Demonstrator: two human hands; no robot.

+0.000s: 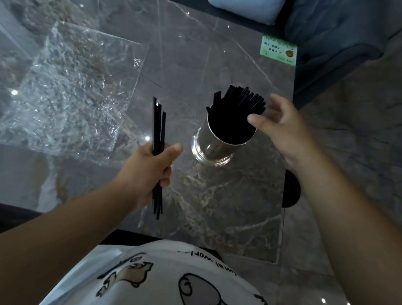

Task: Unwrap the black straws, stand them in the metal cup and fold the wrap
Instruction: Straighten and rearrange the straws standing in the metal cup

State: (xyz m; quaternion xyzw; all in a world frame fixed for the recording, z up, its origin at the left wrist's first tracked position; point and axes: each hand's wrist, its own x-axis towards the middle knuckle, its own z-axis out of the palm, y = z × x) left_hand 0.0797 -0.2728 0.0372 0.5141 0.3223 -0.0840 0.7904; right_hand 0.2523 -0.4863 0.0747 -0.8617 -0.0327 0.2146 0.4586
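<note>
A shiny metal cup [213, 146] stands on the marble table, holding a dense bunch of black straws [238, 102] that lean toward the far right. My left hand [151, 170] is closed around a few loose black straws [158, 129], held upright just left of the cup. My right hand [283, 128] hovers open at the cup's right, thumb near the rim and fingers close to the straw tips, holding nothing. The clear plastic wrap [72, 94] lies flat and crinkled on the table at the left, apart from both hands.
A green label [279, 50] lies near the table's far right corner. The table's right edge [283, 207] runs close beside the cup, with a dark round object [292, 189] below it. A pale blue cushion [245, 1] rests on a sofa beyond the table.
</note>
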